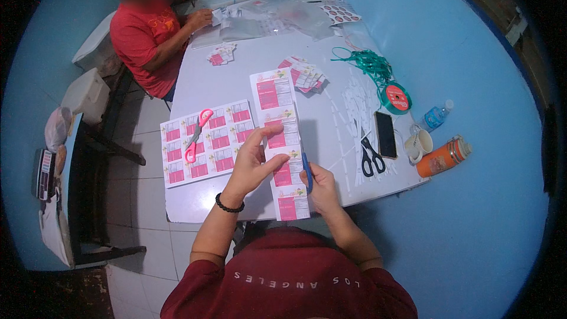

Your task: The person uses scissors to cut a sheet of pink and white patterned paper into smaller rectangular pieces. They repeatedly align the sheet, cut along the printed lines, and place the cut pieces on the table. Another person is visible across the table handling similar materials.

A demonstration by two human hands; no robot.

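Note:
My left hand holds a long strip of printed pink-and-white labels, its thumb and forefinger lying on the strip's face. At the strip's right edge, my right hand grips blue-handled scissors; the blades are mostly hidden. To the left lies a stack of printed label sheets with pink-handled scissors on top. Beyond the strip is a pile of cut labels, with a smaller pile further left. Thin white paper offcuts are heaped on the right.
A co-worker sits at the table's far left, hands near plastic bags. At right are black-handled scissors, a phone, green ribbon, a ribbon spool, a mug, a water bottle and an orange flask.

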